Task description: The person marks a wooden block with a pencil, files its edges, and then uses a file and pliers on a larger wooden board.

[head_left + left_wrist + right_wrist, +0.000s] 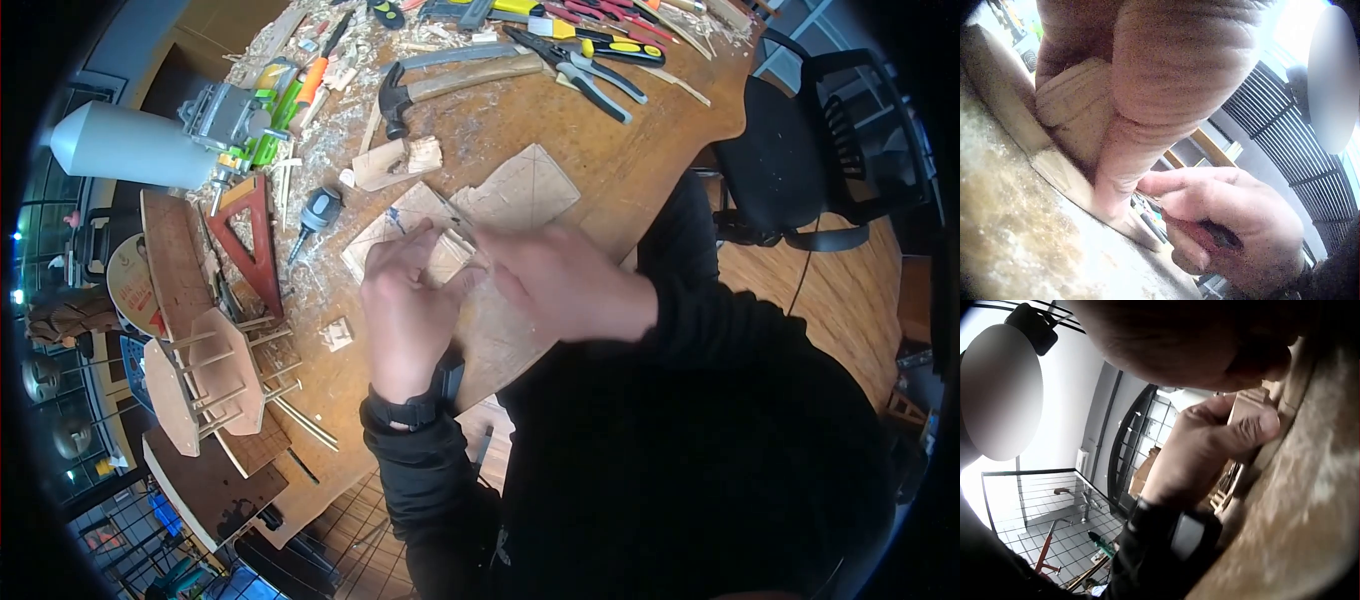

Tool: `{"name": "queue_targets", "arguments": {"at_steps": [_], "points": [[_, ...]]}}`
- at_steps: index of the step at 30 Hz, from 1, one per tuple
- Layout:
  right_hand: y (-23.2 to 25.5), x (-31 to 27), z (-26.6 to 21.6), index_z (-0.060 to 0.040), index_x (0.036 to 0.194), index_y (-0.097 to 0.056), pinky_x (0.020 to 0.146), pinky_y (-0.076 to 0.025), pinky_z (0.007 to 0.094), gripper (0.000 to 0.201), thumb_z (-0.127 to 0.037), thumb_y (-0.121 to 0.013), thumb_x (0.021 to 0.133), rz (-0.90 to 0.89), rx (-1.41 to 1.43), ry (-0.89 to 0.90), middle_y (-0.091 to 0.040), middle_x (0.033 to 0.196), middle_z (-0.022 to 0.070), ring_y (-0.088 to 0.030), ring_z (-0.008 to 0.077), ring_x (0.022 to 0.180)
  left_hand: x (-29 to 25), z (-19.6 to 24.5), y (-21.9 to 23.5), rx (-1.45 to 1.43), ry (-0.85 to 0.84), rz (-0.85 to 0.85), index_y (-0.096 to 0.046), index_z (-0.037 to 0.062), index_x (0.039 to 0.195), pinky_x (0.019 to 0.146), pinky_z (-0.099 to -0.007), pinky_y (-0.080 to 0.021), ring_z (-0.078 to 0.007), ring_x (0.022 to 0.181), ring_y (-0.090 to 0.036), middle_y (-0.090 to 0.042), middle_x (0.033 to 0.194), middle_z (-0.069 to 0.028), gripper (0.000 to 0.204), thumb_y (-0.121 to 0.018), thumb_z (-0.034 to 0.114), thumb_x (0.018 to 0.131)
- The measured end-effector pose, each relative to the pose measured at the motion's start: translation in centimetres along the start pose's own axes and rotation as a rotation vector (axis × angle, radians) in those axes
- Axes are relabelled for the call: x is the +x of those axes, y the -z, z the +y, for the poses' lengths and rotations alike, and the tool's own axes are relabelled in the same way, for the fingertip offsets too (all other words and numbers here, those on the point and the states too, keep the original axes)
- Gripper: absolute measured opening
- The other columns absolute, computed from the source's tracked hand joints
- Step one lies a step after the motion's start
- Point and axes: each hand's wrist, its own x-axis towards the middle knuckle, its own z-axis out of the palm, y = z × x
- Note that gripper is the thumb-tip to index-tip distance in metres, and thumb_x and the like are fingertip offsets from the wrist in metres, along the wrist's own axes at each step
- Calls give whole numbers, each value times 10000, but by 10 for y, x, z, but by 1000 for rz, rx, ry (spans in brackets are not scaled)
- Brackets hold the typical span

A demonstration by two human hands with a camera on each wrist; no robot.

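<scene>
My left hand (408, 305) holds a small pale wooden block (450, 255) between thumb and fingers, on top of a flat wooden board (362, 248) with marked lines. The block (1075, 100) shows its grain in the left wrist view, with the thumb pressed down beside it. Close on the block's other side is my right hand (565, 285), its fingers curled round a slim tool mostly hidden in the grip; I cannot tell its kind. A second thin board (530, 190) with a ragged edge lies beyond the hands.
A hammer (450, 85), pliers (580, 75) and wood shavings lie at the far side. A small driver with a bit (318, 212), a red-handled square (245, 245) and a vise (225, 115) stand left. A wooden frame model (205, 375) is nearer. A black chair (800, 150) stands right.
</scene>
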Motion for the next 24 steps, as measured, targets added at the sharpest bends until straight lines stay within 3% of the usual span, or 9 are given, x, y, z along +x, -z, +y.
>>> {"name": "queue_targets", "arguments": {"at_steps": [4,9,11,13,17,18,19,22,24], "points": [[-1,1,1,53,1331,-586,659,-544,526,426,-51,-614,919,53,-19,37,-666,766,235,-684,463,749,0,4,3,-1,16,-20,-766,-19,1201,935,-426,-548,-369,1022,-674,-752,1214,-208,589,-950,124,660],[7,13,6,56,1261,-654,681,-548,529,364,-73,-610,923,-18,-58,-58,-683,789,233,-692,467,771,-1,8,2,-7,12,-14,-765,-24,1195,936,-426,-547,-368,1021,-673,-751,1215,-207,581,-947,126,664],[10,10,5,65,1299,-640,694,-555,520,409,-60,-619,910,-53,-125,-66,-689,804,245,-698,455,773,1,6,3,2,4,0,-765,-25,1192,935,-425,-548,-365,1025,-673,-751,1218,-206,579,-947,124,663],[13,-9,-4,59,1307,-636,696,-554,519,412,-70,-614,917,-67,-111,-73,-674,804,272,-692,454,777,-2,-2,1,52,-60,-15,-756,42,1264,898,-370,-556,-300,1019,-704,-736,1159,-163,648,-985,139,666],[8,10,13,76,1332,-618,701,-544,528,441,-76,-617,918,1,-64,-61,-652,767,288,-690,461,760,-3,5,1,71,7,-42,-757,50,1264,916,-367,-554,-301,1044,-703,-740,1176,-165,643,-981,137,667],[11,4,7,26,1091,-622,761,-548,555,212,-126,-618,943,-104,-55,-152,-702,825,257,-708,457,821,-3,8,2,24,29,-48,-761,17,1229,950,-395,-545,-338,1072,-686,-743,1209,-182,607,-964,126,667],[17,-5,-3,22,1058,-629,741,-554,547,194,-129,-630,936,-152,-116,-128,-709,837,248,-713,449,831,-1,9,3,-22,53,-46,-765,-17,1194,984,-423,-535,-374,1100,-669,-746,1241,-199,573,-946,116,667],[17,-17,4,45,1126,-632,744,-553,549,253,-123,-620,937,-101,-90,-2,-704,839,256,-714,446,834,-1,8,3,46,-22,-12,-768,-16,1187,979,-419,-542,-371,1118,-672,-746,1238,-204,572,-948,104,658],[21,-3,14,91,1252,-612,760,-554,539,378,-103,-608,927,-131,-110,-125,-695,830,268,-710,451,837,-2,6,1,29,-1,-26,-769,-16,1185,977,-418,-545,-370,1123,-673,-745,1242,-204,570,-948,96,656]]}}
